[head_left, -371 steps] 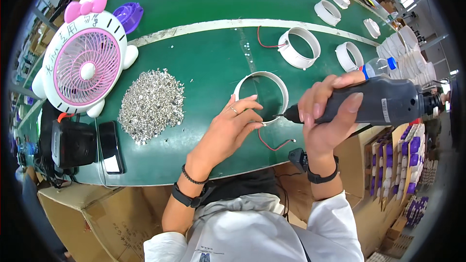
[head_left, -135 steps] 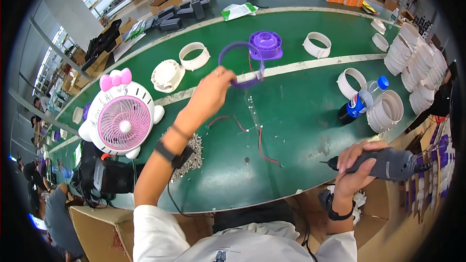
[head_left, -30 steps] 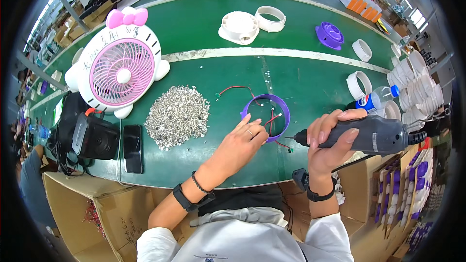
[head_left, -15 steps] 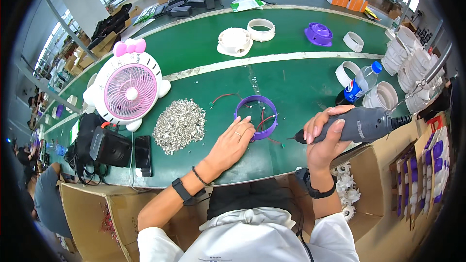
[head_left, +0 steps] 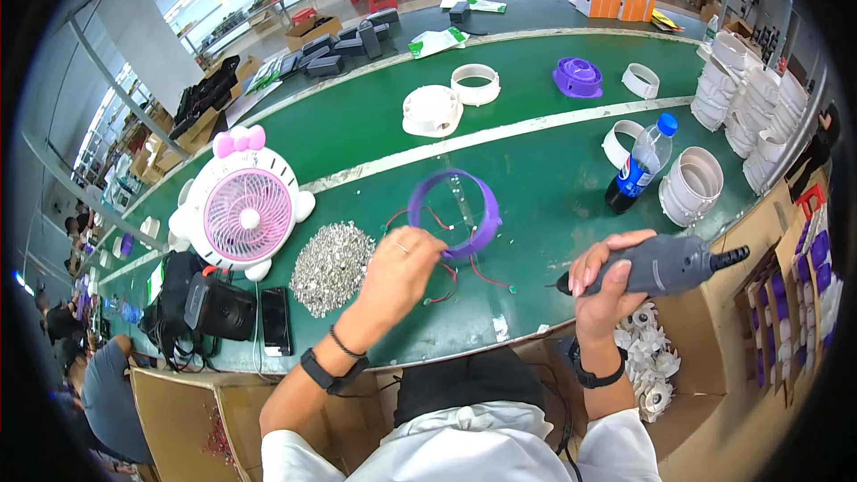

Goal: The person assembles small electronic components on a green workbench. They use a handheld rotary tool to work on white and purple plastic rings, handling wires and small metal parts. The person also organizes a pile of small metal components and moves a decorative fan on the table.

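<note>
My left hand grips the lower left edge of a purple plastic ring, which is tilted up off the green table. Thin red wires with small green ends lie below and behind the ring, some seen through its opening. In my right hand is a dark grey electric screwdriver, held level with its thin bit pointing left, apart from the ring. Left of my left hand lies a heap of small silver metal pieces, too small to make out one by one.
A white and pink fan stands at left, near a phone and a black bag. A cola bottle, white rings and stacked white housings are at right. Below the edge, a cardboard box holds white fan parts.
My left hand has lifted and tilted the purple ring off the table, leaving the red wires lying there. The screwdriver stays in my right hand. The whole view has shifted slightly.
</note>
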`<state>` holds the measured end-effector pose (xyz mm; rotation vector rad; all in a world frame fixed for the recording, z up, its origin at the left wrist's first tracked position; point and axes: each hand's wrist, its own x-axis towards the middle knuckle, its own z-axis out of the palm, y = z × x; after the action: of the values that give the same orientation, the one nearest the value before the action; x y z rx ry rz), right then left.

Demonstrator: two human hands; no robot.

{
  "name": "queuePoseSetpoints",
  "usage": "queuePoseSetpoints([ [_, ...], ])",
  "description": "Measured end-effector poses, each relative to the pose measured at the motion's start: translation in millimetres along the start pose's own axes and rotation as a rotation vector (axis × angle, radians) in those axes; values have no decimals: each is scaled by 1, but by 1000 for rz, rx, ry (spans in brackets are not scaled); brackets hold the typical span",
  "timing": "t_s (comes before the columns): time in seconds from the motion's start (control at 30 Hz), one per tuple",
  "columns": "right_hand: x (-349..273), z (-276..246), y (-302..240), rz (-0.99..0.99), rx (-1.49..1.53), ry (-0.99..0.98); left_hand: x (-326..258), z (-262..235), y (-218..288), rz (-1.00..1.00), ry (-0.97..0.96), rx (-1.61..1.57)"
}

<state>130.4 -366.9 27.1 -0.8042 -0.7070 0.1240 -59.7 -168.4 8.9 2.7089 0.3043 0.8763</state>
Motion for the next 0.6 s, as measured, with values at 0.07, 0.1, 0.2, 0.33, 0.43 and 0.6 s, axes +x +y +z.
queuePoseSetpoints([
  [0.07, 1, -4, -3, -2, -33, 16, 30, -12, -22, -32, 108, 41],
  [0.1, 2, -6, -3, -1, -51, 19, 46, -13, -44, -64, 143, 73],
  [0.2, 4, -15, 2, 9, -138, 1, 82, -12, -140, -183, 209, 190],
  [0.33, 8, -22, 7, 82, -230, 2, 77, -5, -250, -282, 197, 243],
  [0.43, 12, -51, 6, 105, -300, -10, 72, 21, -212, -313, 125, -27],
  [0.6, -34, -71, 46, 221, -561, 131, 30, 17, -119, -194, -281, -53],
])
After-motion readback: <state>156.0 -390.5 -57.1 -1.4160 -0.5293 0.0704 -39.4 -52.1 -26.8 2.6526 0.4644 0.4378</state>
